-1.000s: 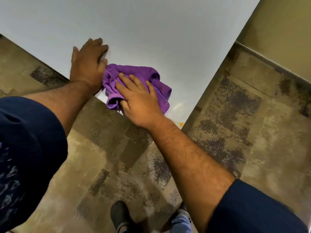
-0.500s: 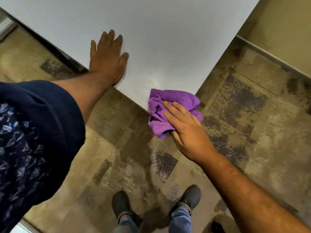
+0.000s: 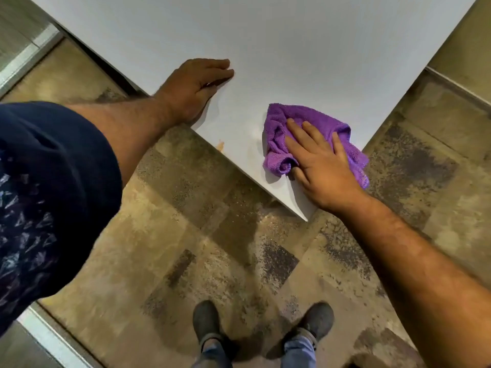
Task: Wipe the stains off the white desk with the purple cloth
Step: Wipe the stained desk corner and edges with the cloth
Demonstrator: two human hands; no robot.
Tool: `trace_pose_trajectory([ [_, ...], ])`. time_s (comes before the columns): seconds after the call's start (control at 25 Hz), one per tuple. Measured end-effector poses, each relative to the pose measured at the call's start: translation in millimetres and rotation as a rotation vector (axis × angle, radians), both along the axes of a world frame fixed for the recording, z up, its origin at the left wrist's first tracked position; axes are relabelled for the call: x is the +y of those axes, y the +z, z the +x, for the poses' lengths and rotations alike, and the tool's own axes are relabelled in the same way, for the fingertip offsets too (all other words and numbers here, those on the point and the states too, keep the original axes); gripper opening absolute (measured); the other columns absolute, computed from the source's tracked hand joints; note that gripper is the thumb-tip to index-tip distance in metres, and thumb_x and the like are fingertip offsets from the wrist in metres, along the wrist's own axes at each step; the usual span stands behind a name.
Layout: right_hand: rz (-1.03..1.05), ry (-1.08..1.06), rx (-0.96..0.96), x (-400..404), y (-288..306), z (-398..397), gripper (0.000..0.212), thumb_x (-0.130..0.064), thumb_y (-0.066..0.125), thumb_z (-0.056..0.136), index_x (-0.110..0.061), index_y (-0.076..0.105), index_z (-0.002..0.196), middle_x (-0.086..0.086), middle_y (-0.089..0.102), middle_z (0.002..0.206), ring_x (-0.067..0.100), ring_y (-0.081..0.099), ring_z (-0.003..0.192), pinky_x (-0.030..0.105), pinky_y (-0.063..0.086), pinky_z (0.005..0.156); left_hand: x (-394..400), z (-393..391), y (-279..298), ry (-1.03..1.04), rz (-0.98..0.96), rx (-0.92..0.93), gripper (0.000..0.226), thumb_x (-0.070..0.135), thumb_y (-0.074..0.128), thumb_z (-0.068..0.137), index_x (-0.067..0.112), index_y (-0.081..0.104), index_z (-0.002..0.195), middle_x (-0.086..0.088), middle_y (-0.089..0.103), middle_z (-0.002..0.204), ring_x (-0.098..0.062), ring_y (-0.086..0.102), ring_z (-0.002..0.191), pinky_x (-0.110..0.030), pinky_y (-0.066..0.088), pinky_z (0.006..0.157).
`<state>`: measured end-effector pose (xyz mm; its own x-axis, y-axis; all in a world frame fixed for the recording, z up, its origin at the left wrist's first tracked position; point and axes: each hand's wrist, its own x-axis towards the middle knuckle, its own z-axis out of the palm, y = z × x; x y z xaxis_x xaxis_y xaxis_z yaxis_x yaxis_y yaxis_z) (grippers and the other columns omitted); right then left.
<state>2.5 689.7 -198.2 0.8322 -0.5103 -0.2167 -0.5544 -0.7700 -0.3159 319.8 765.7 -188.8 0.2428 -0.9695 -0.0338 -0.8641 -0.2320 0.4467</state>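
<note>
The white desk [image 3: 279, 49] fills the top of the view, with its near corner pointing toward me. A crumpled purple cloth [image 3: 281, 139] lies on that corner, its right edge hanging past the desk's side. My right hand [image 3: 321, 166] presses flat on the cloth, fingers spread over it. My left hand [image 3: 194, 88] rests palm down on the desk near the front edge, to the left of the cloth, holding nothing. A small orange-brown stain [image 3: 221, 145] sits at the front edge between my two hands.
Mottled brown and grey carpet tiles [image 3: 186, 235] cover the floor below the desk. My two dark shoes [image 3: 207, 320] stand at the bottom. A beige wall with a baseboard [image 3: 457, 83] runs along the right. A pale strip [image 3: 26, 59] lies at the far left.
My right hand has slid the cloth back from the corner's edge onto the desk. My left hand has turned, with its fingers now pointing right along the front edge. The view has shifted.
</note>
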Motion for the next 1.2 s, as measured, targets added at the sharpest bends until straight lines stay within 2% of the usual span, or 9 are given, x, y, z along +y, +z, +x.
trace_pose_trajectory([
  [0.16,-0.012,0.096,-0.002,-18.6,-1.8,56.8,0.063,-0.040,0.035,0.108,-0.033,0.017,0.168,-0.006,0.007,0.179,0.023,0.006,0.165,0.063,0.000,0.129,3.7,4.5,-8.2,0.038,-0.103,-0.064,0.042,0.021,0.047,0.112,0.012,0.059,0.151,-0.008,0.054,0.160,-0.028,0.046,0.152,-0.041,0.031,0.128],
  [0.24,-0.010,0.176,-0.024,-6.5,-2.2,94.9,0.064,-0.040,0.040,0.107,-0.032,0.021,0.167,-0.005,0.011,0.179,0.025,0.010,0.165,0.065,0.005,0.129,5.0,5.4,-10.5,0.085,-0.080,-0.026,0.047,0.029,0.048,0.109,0.011,0.058,0.151,-0.009,0.053,0.161,-0.028,0.045,0.153,-0.040,0.031,0.129],
  [0.36,-0.030,0.230,-0.049,19.4,-3.6,128.0,0.060,-0.038,0.046,0.106,-0.030,0.032,0.163,-0.005,0.020,0.177,0.024,0.015,0.164,0.063,0.011,0.129,0.3,15.4,-4.4,0.103,-0.028,-0.011,0.055,0.039,0.046,0.105,0.012,0.057,0.152,-0.009,0.049,0.164,-0.027,0.042,0.155,-0.047,0.026,0.130],
  [0.56,0.038,0.294,-0.099,56.9,-2.1,81.7,0.065,-0.032,0.049,0.104,-0.030,0.029,0.165,-0.007,0.019,0.177,0.023,0.017,0.164,0.057,0.013,0.129,-1.6,8.2,-8.1,0.098,-0.092,-0.057,0.040,0.023,0.046,0.113,0.010,0.061,0.148,-0.009,0.053,0.161,-0.029,0.046,0.152,-0.047,0.027,0.129],
  [0.68,-0.063,0.319,-0.070,82.9,-12.0,31.5,0.074,-0.022,0.056,0.099,-0.028,0.026,0.166,-0.007,0.019,0.177,0.020,0.014,0.165,0.053,0.011,0.130,-0.8,5.7,-10.4,0.109,-0.121,-0.035,0.040,0.022,0.046,0.113,0.008,0.060,0.149,-0.012,0.054,0.160,-0.031,0.046,0.152,-0.050,0.029,0.128],
  [0.8,-0.151,0.246,-0.087,81.8,-19.2,-12.1,0.079,-0.017,0.061,0.095,-0.026,0.027,0.166,-0.006,0.020,0.177,0.019,0.019,0.164,0.052,0.021,0.131,1.8,5.1,-11.1,0.093,-0.133,-0.040,0.041,0.019,0.045,0.114,0.007,0.057,0.151,-0.012,0.052,0.161,-0.031,0.044,0.153,-0.049,0.028,0.129],
  [0.96,-0.152,0.058,-0.177,74.8,-24.6,-66.8,0.063,-0.020,0.055,0.098,-0.018,0.043,0.159,0.001,0.031,0.174,0.022,0.027,0.162,0.053,0.028,0.128,2.8,3.9,-12.8,0.082,-0.154,-0.029,0.042,0.019,0.044,0.114,0.007,0.055,0.152,-0.012,0.051,0.162,-0.030,0.043,0.153,-0.039,0.026,0.131],
  [1.12,-0.093,-0.375,-0.136,46.6,-15.3,-79.6,0.062,-0.020,0.048,0.098,-0.020,0.036,0.159,0.001,0.023,0.176,0.022,0.016,0.164,0.055,0.009,0.132,1.8,8.7,-18.5,0.075,-0.161,-0.047,0.043,0.020,0.043,0.114,0.007,0.055,0.152,-0.012,0.051,0.162,-0.032,0.043,0.153,-0.039,0.027,0.131],
  [1.2,-0.060,-0.430,-0.103,29.6,-11.4,-57.4,0.056,-0.028,0.041,0.104,-0.023,0.036,0.159,-0.002,0.015,0.178,0.023,0.007,0.165,0.057,0.000,0.131,0.1,10.8,-18.5,0.066,-0.148,-0.049,0.043,0.019,0.042,0.114,0.007,0.055,0.153,-0.012,0.051,0.162,-0.032,0.043,0.153,-0.040,0.027,0.130],
])
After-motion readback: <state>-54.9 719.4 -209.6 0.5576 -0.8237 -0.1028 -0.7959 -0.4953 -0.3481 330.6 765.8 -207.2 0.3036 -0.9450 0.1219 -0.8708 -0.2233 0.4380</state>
